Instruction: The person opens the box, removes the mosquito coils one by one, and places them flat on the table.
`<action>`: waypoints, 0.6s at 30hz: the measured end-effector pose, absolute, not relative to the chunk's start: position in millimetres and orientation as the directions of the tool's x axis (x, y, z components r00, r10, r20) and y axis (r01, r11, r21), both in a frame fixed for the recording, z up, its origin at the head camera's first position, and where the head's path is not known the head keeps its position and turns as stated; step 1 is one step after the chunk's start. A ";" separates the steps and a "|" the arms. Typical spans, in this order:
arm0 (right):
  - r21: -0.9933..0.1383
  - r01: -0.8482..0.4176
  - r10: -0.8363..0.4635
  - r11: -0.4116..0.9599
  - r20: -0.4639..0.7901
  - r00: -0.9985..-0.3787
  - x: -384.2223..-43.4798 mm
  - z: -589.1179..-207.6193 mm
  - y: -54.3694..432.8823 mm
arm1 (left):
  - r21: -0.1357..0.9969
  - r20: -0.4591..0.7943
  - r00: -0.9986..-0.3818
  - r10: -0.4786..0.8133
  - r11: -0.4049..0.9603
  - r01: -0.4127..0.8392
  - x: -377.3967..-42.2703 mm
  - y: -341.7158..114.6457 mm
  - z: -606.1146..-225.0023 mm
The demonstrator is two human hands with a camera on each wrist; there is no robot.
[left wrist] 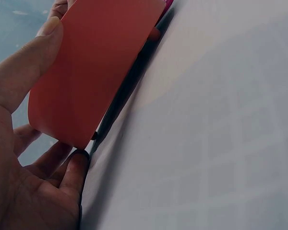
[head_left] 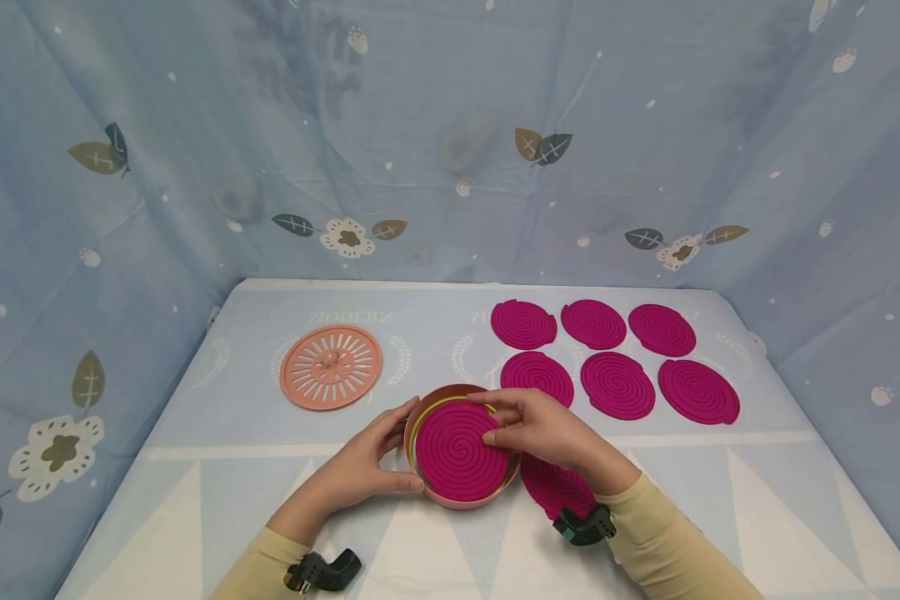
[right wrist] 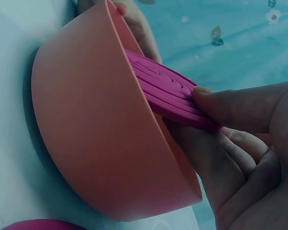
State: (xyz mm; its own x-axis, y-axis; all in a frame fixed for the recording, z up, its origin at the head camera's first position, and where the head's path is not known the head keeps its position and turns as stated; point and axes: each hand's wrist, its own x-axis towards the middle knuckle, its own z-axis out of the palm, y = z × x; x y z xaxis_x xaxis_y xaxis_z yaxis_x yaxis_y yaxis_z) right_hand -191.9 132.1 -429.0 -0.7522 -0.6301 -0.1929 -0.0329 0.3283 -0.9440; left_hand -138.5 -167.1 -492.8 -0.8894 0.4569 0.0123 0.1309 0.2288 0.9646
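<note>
A round salmon-pink tin [head_left: 459, 505] sits in front of me, its wall filling much of the right wrist view [right wrist: 96, 120]. My left hand [head_left: 363, 467] grips its left side, thumb and fingers spread round the wall. My right hand [head_left: 547, 429] pinches a magenta mosquito coil [head_left: 461, 450] at its right edge, thumb on top and fingers beneath. Seen from the right wrist, the coil [right wrist: 168, 91] slants partly inside the tin's mouth, its held edge outside the rim. A yellowish rim shows inside the tin around the coil; the tin's floor is hidden.
A slotted round lid [head_left: 291, 379] with a small knob lies to the left. Several magenta coils [head_left: 617, 385] lie in two rows at the back right. Another coil [head_left: 558, 487] is partly hidden beneath my right wrist. A patterned blue cloth [head_left: 450, 125] hangs behind the table.
</note>
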 end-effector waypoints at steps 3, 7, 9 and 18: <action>-0.957 0.011 -0.626 0.290 -0.198 -0.754 -192.5 -427.3 133.2 | 0.964 0.014 -0.890 0.456 0.229 0.132 -138.5 -166.8 -492.2; -0.966 0.041 -0.613 0.255 -0.194 -0.766 -193.8 -427.1 135.1 | 0.963 0.009 -0.892 0.452 0.236 0.129 -139.3 -166.9 -493.1; -0.970 0.052 -0.608 0.238 -0.191 -0.770 -194.0 -427.4 136.1 | 0.964 0.009 -0.892 0.452 0.234 0.129 -139.7 -167.2 -494.2; -0.972 0.077 -0.579 0.222 -0.194 -0.792 -193.9 -431.0 142.8 | 0.970 0.026 -0.886 0.463 0.202 0.133 -139.3 -167.6 -494.6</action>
State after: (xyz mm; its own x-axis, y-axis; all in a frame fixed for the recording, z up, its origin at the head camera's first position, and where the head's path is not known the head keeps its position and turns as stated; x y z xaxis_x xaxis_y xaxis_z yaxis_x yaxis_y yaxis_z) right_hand -193.9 142.8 -431.0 -0.7920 -0.5787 -0.1945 0.0768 0.2216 -0.9721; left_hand -139.3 -167.6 -494.6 -0.8862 0.4627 0.0255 0.1334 0.2020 0.9702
